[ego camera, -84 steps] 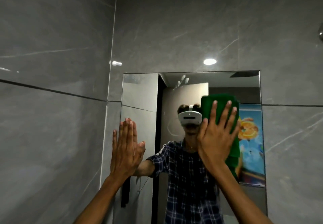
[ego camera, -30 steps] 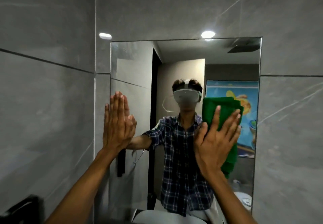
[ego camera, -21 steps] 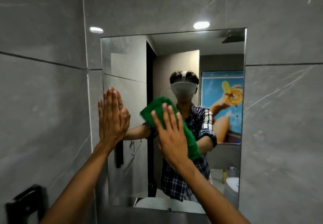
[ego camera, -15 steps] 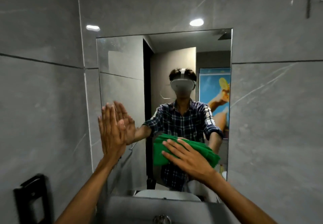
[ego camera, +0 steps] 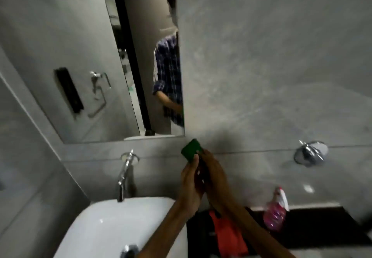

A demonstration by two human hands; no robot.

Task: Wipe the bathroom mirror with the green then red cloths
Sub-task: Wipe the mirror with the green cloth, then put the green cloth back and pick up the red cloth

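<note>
The green cloth [ego camera: 191,149] is bunched between my two hands, below the mirror's lower right corner. My left hand [ego camera: 190,185] and my right hand [ego camera: 214,177] press together around it, and only its top corner sticks out. The mirror [ego camera: 96,88] hangs on the grey wall at upper left and shows a checked shirt sleeve. The red cloth [ego camera: 229,237] lies on the dark counter under my right forearm, partly hidden by it.
A white basin [ego camera: 112,227] sits at lower left with a chrome tap [ego camera: 124,173] above it. A pink spray bottle [ego camera: 275,211] stands on the dark counter [ego camera: 322,225] at right. A chrome wall valve [ego camera: 310,154] is mounted above the counter.
Both hands have left the mirror and come down together in front of the wall over the counter. The green cloth went from flat on the glass to bunched between both hands. My view tilted down.
</note>
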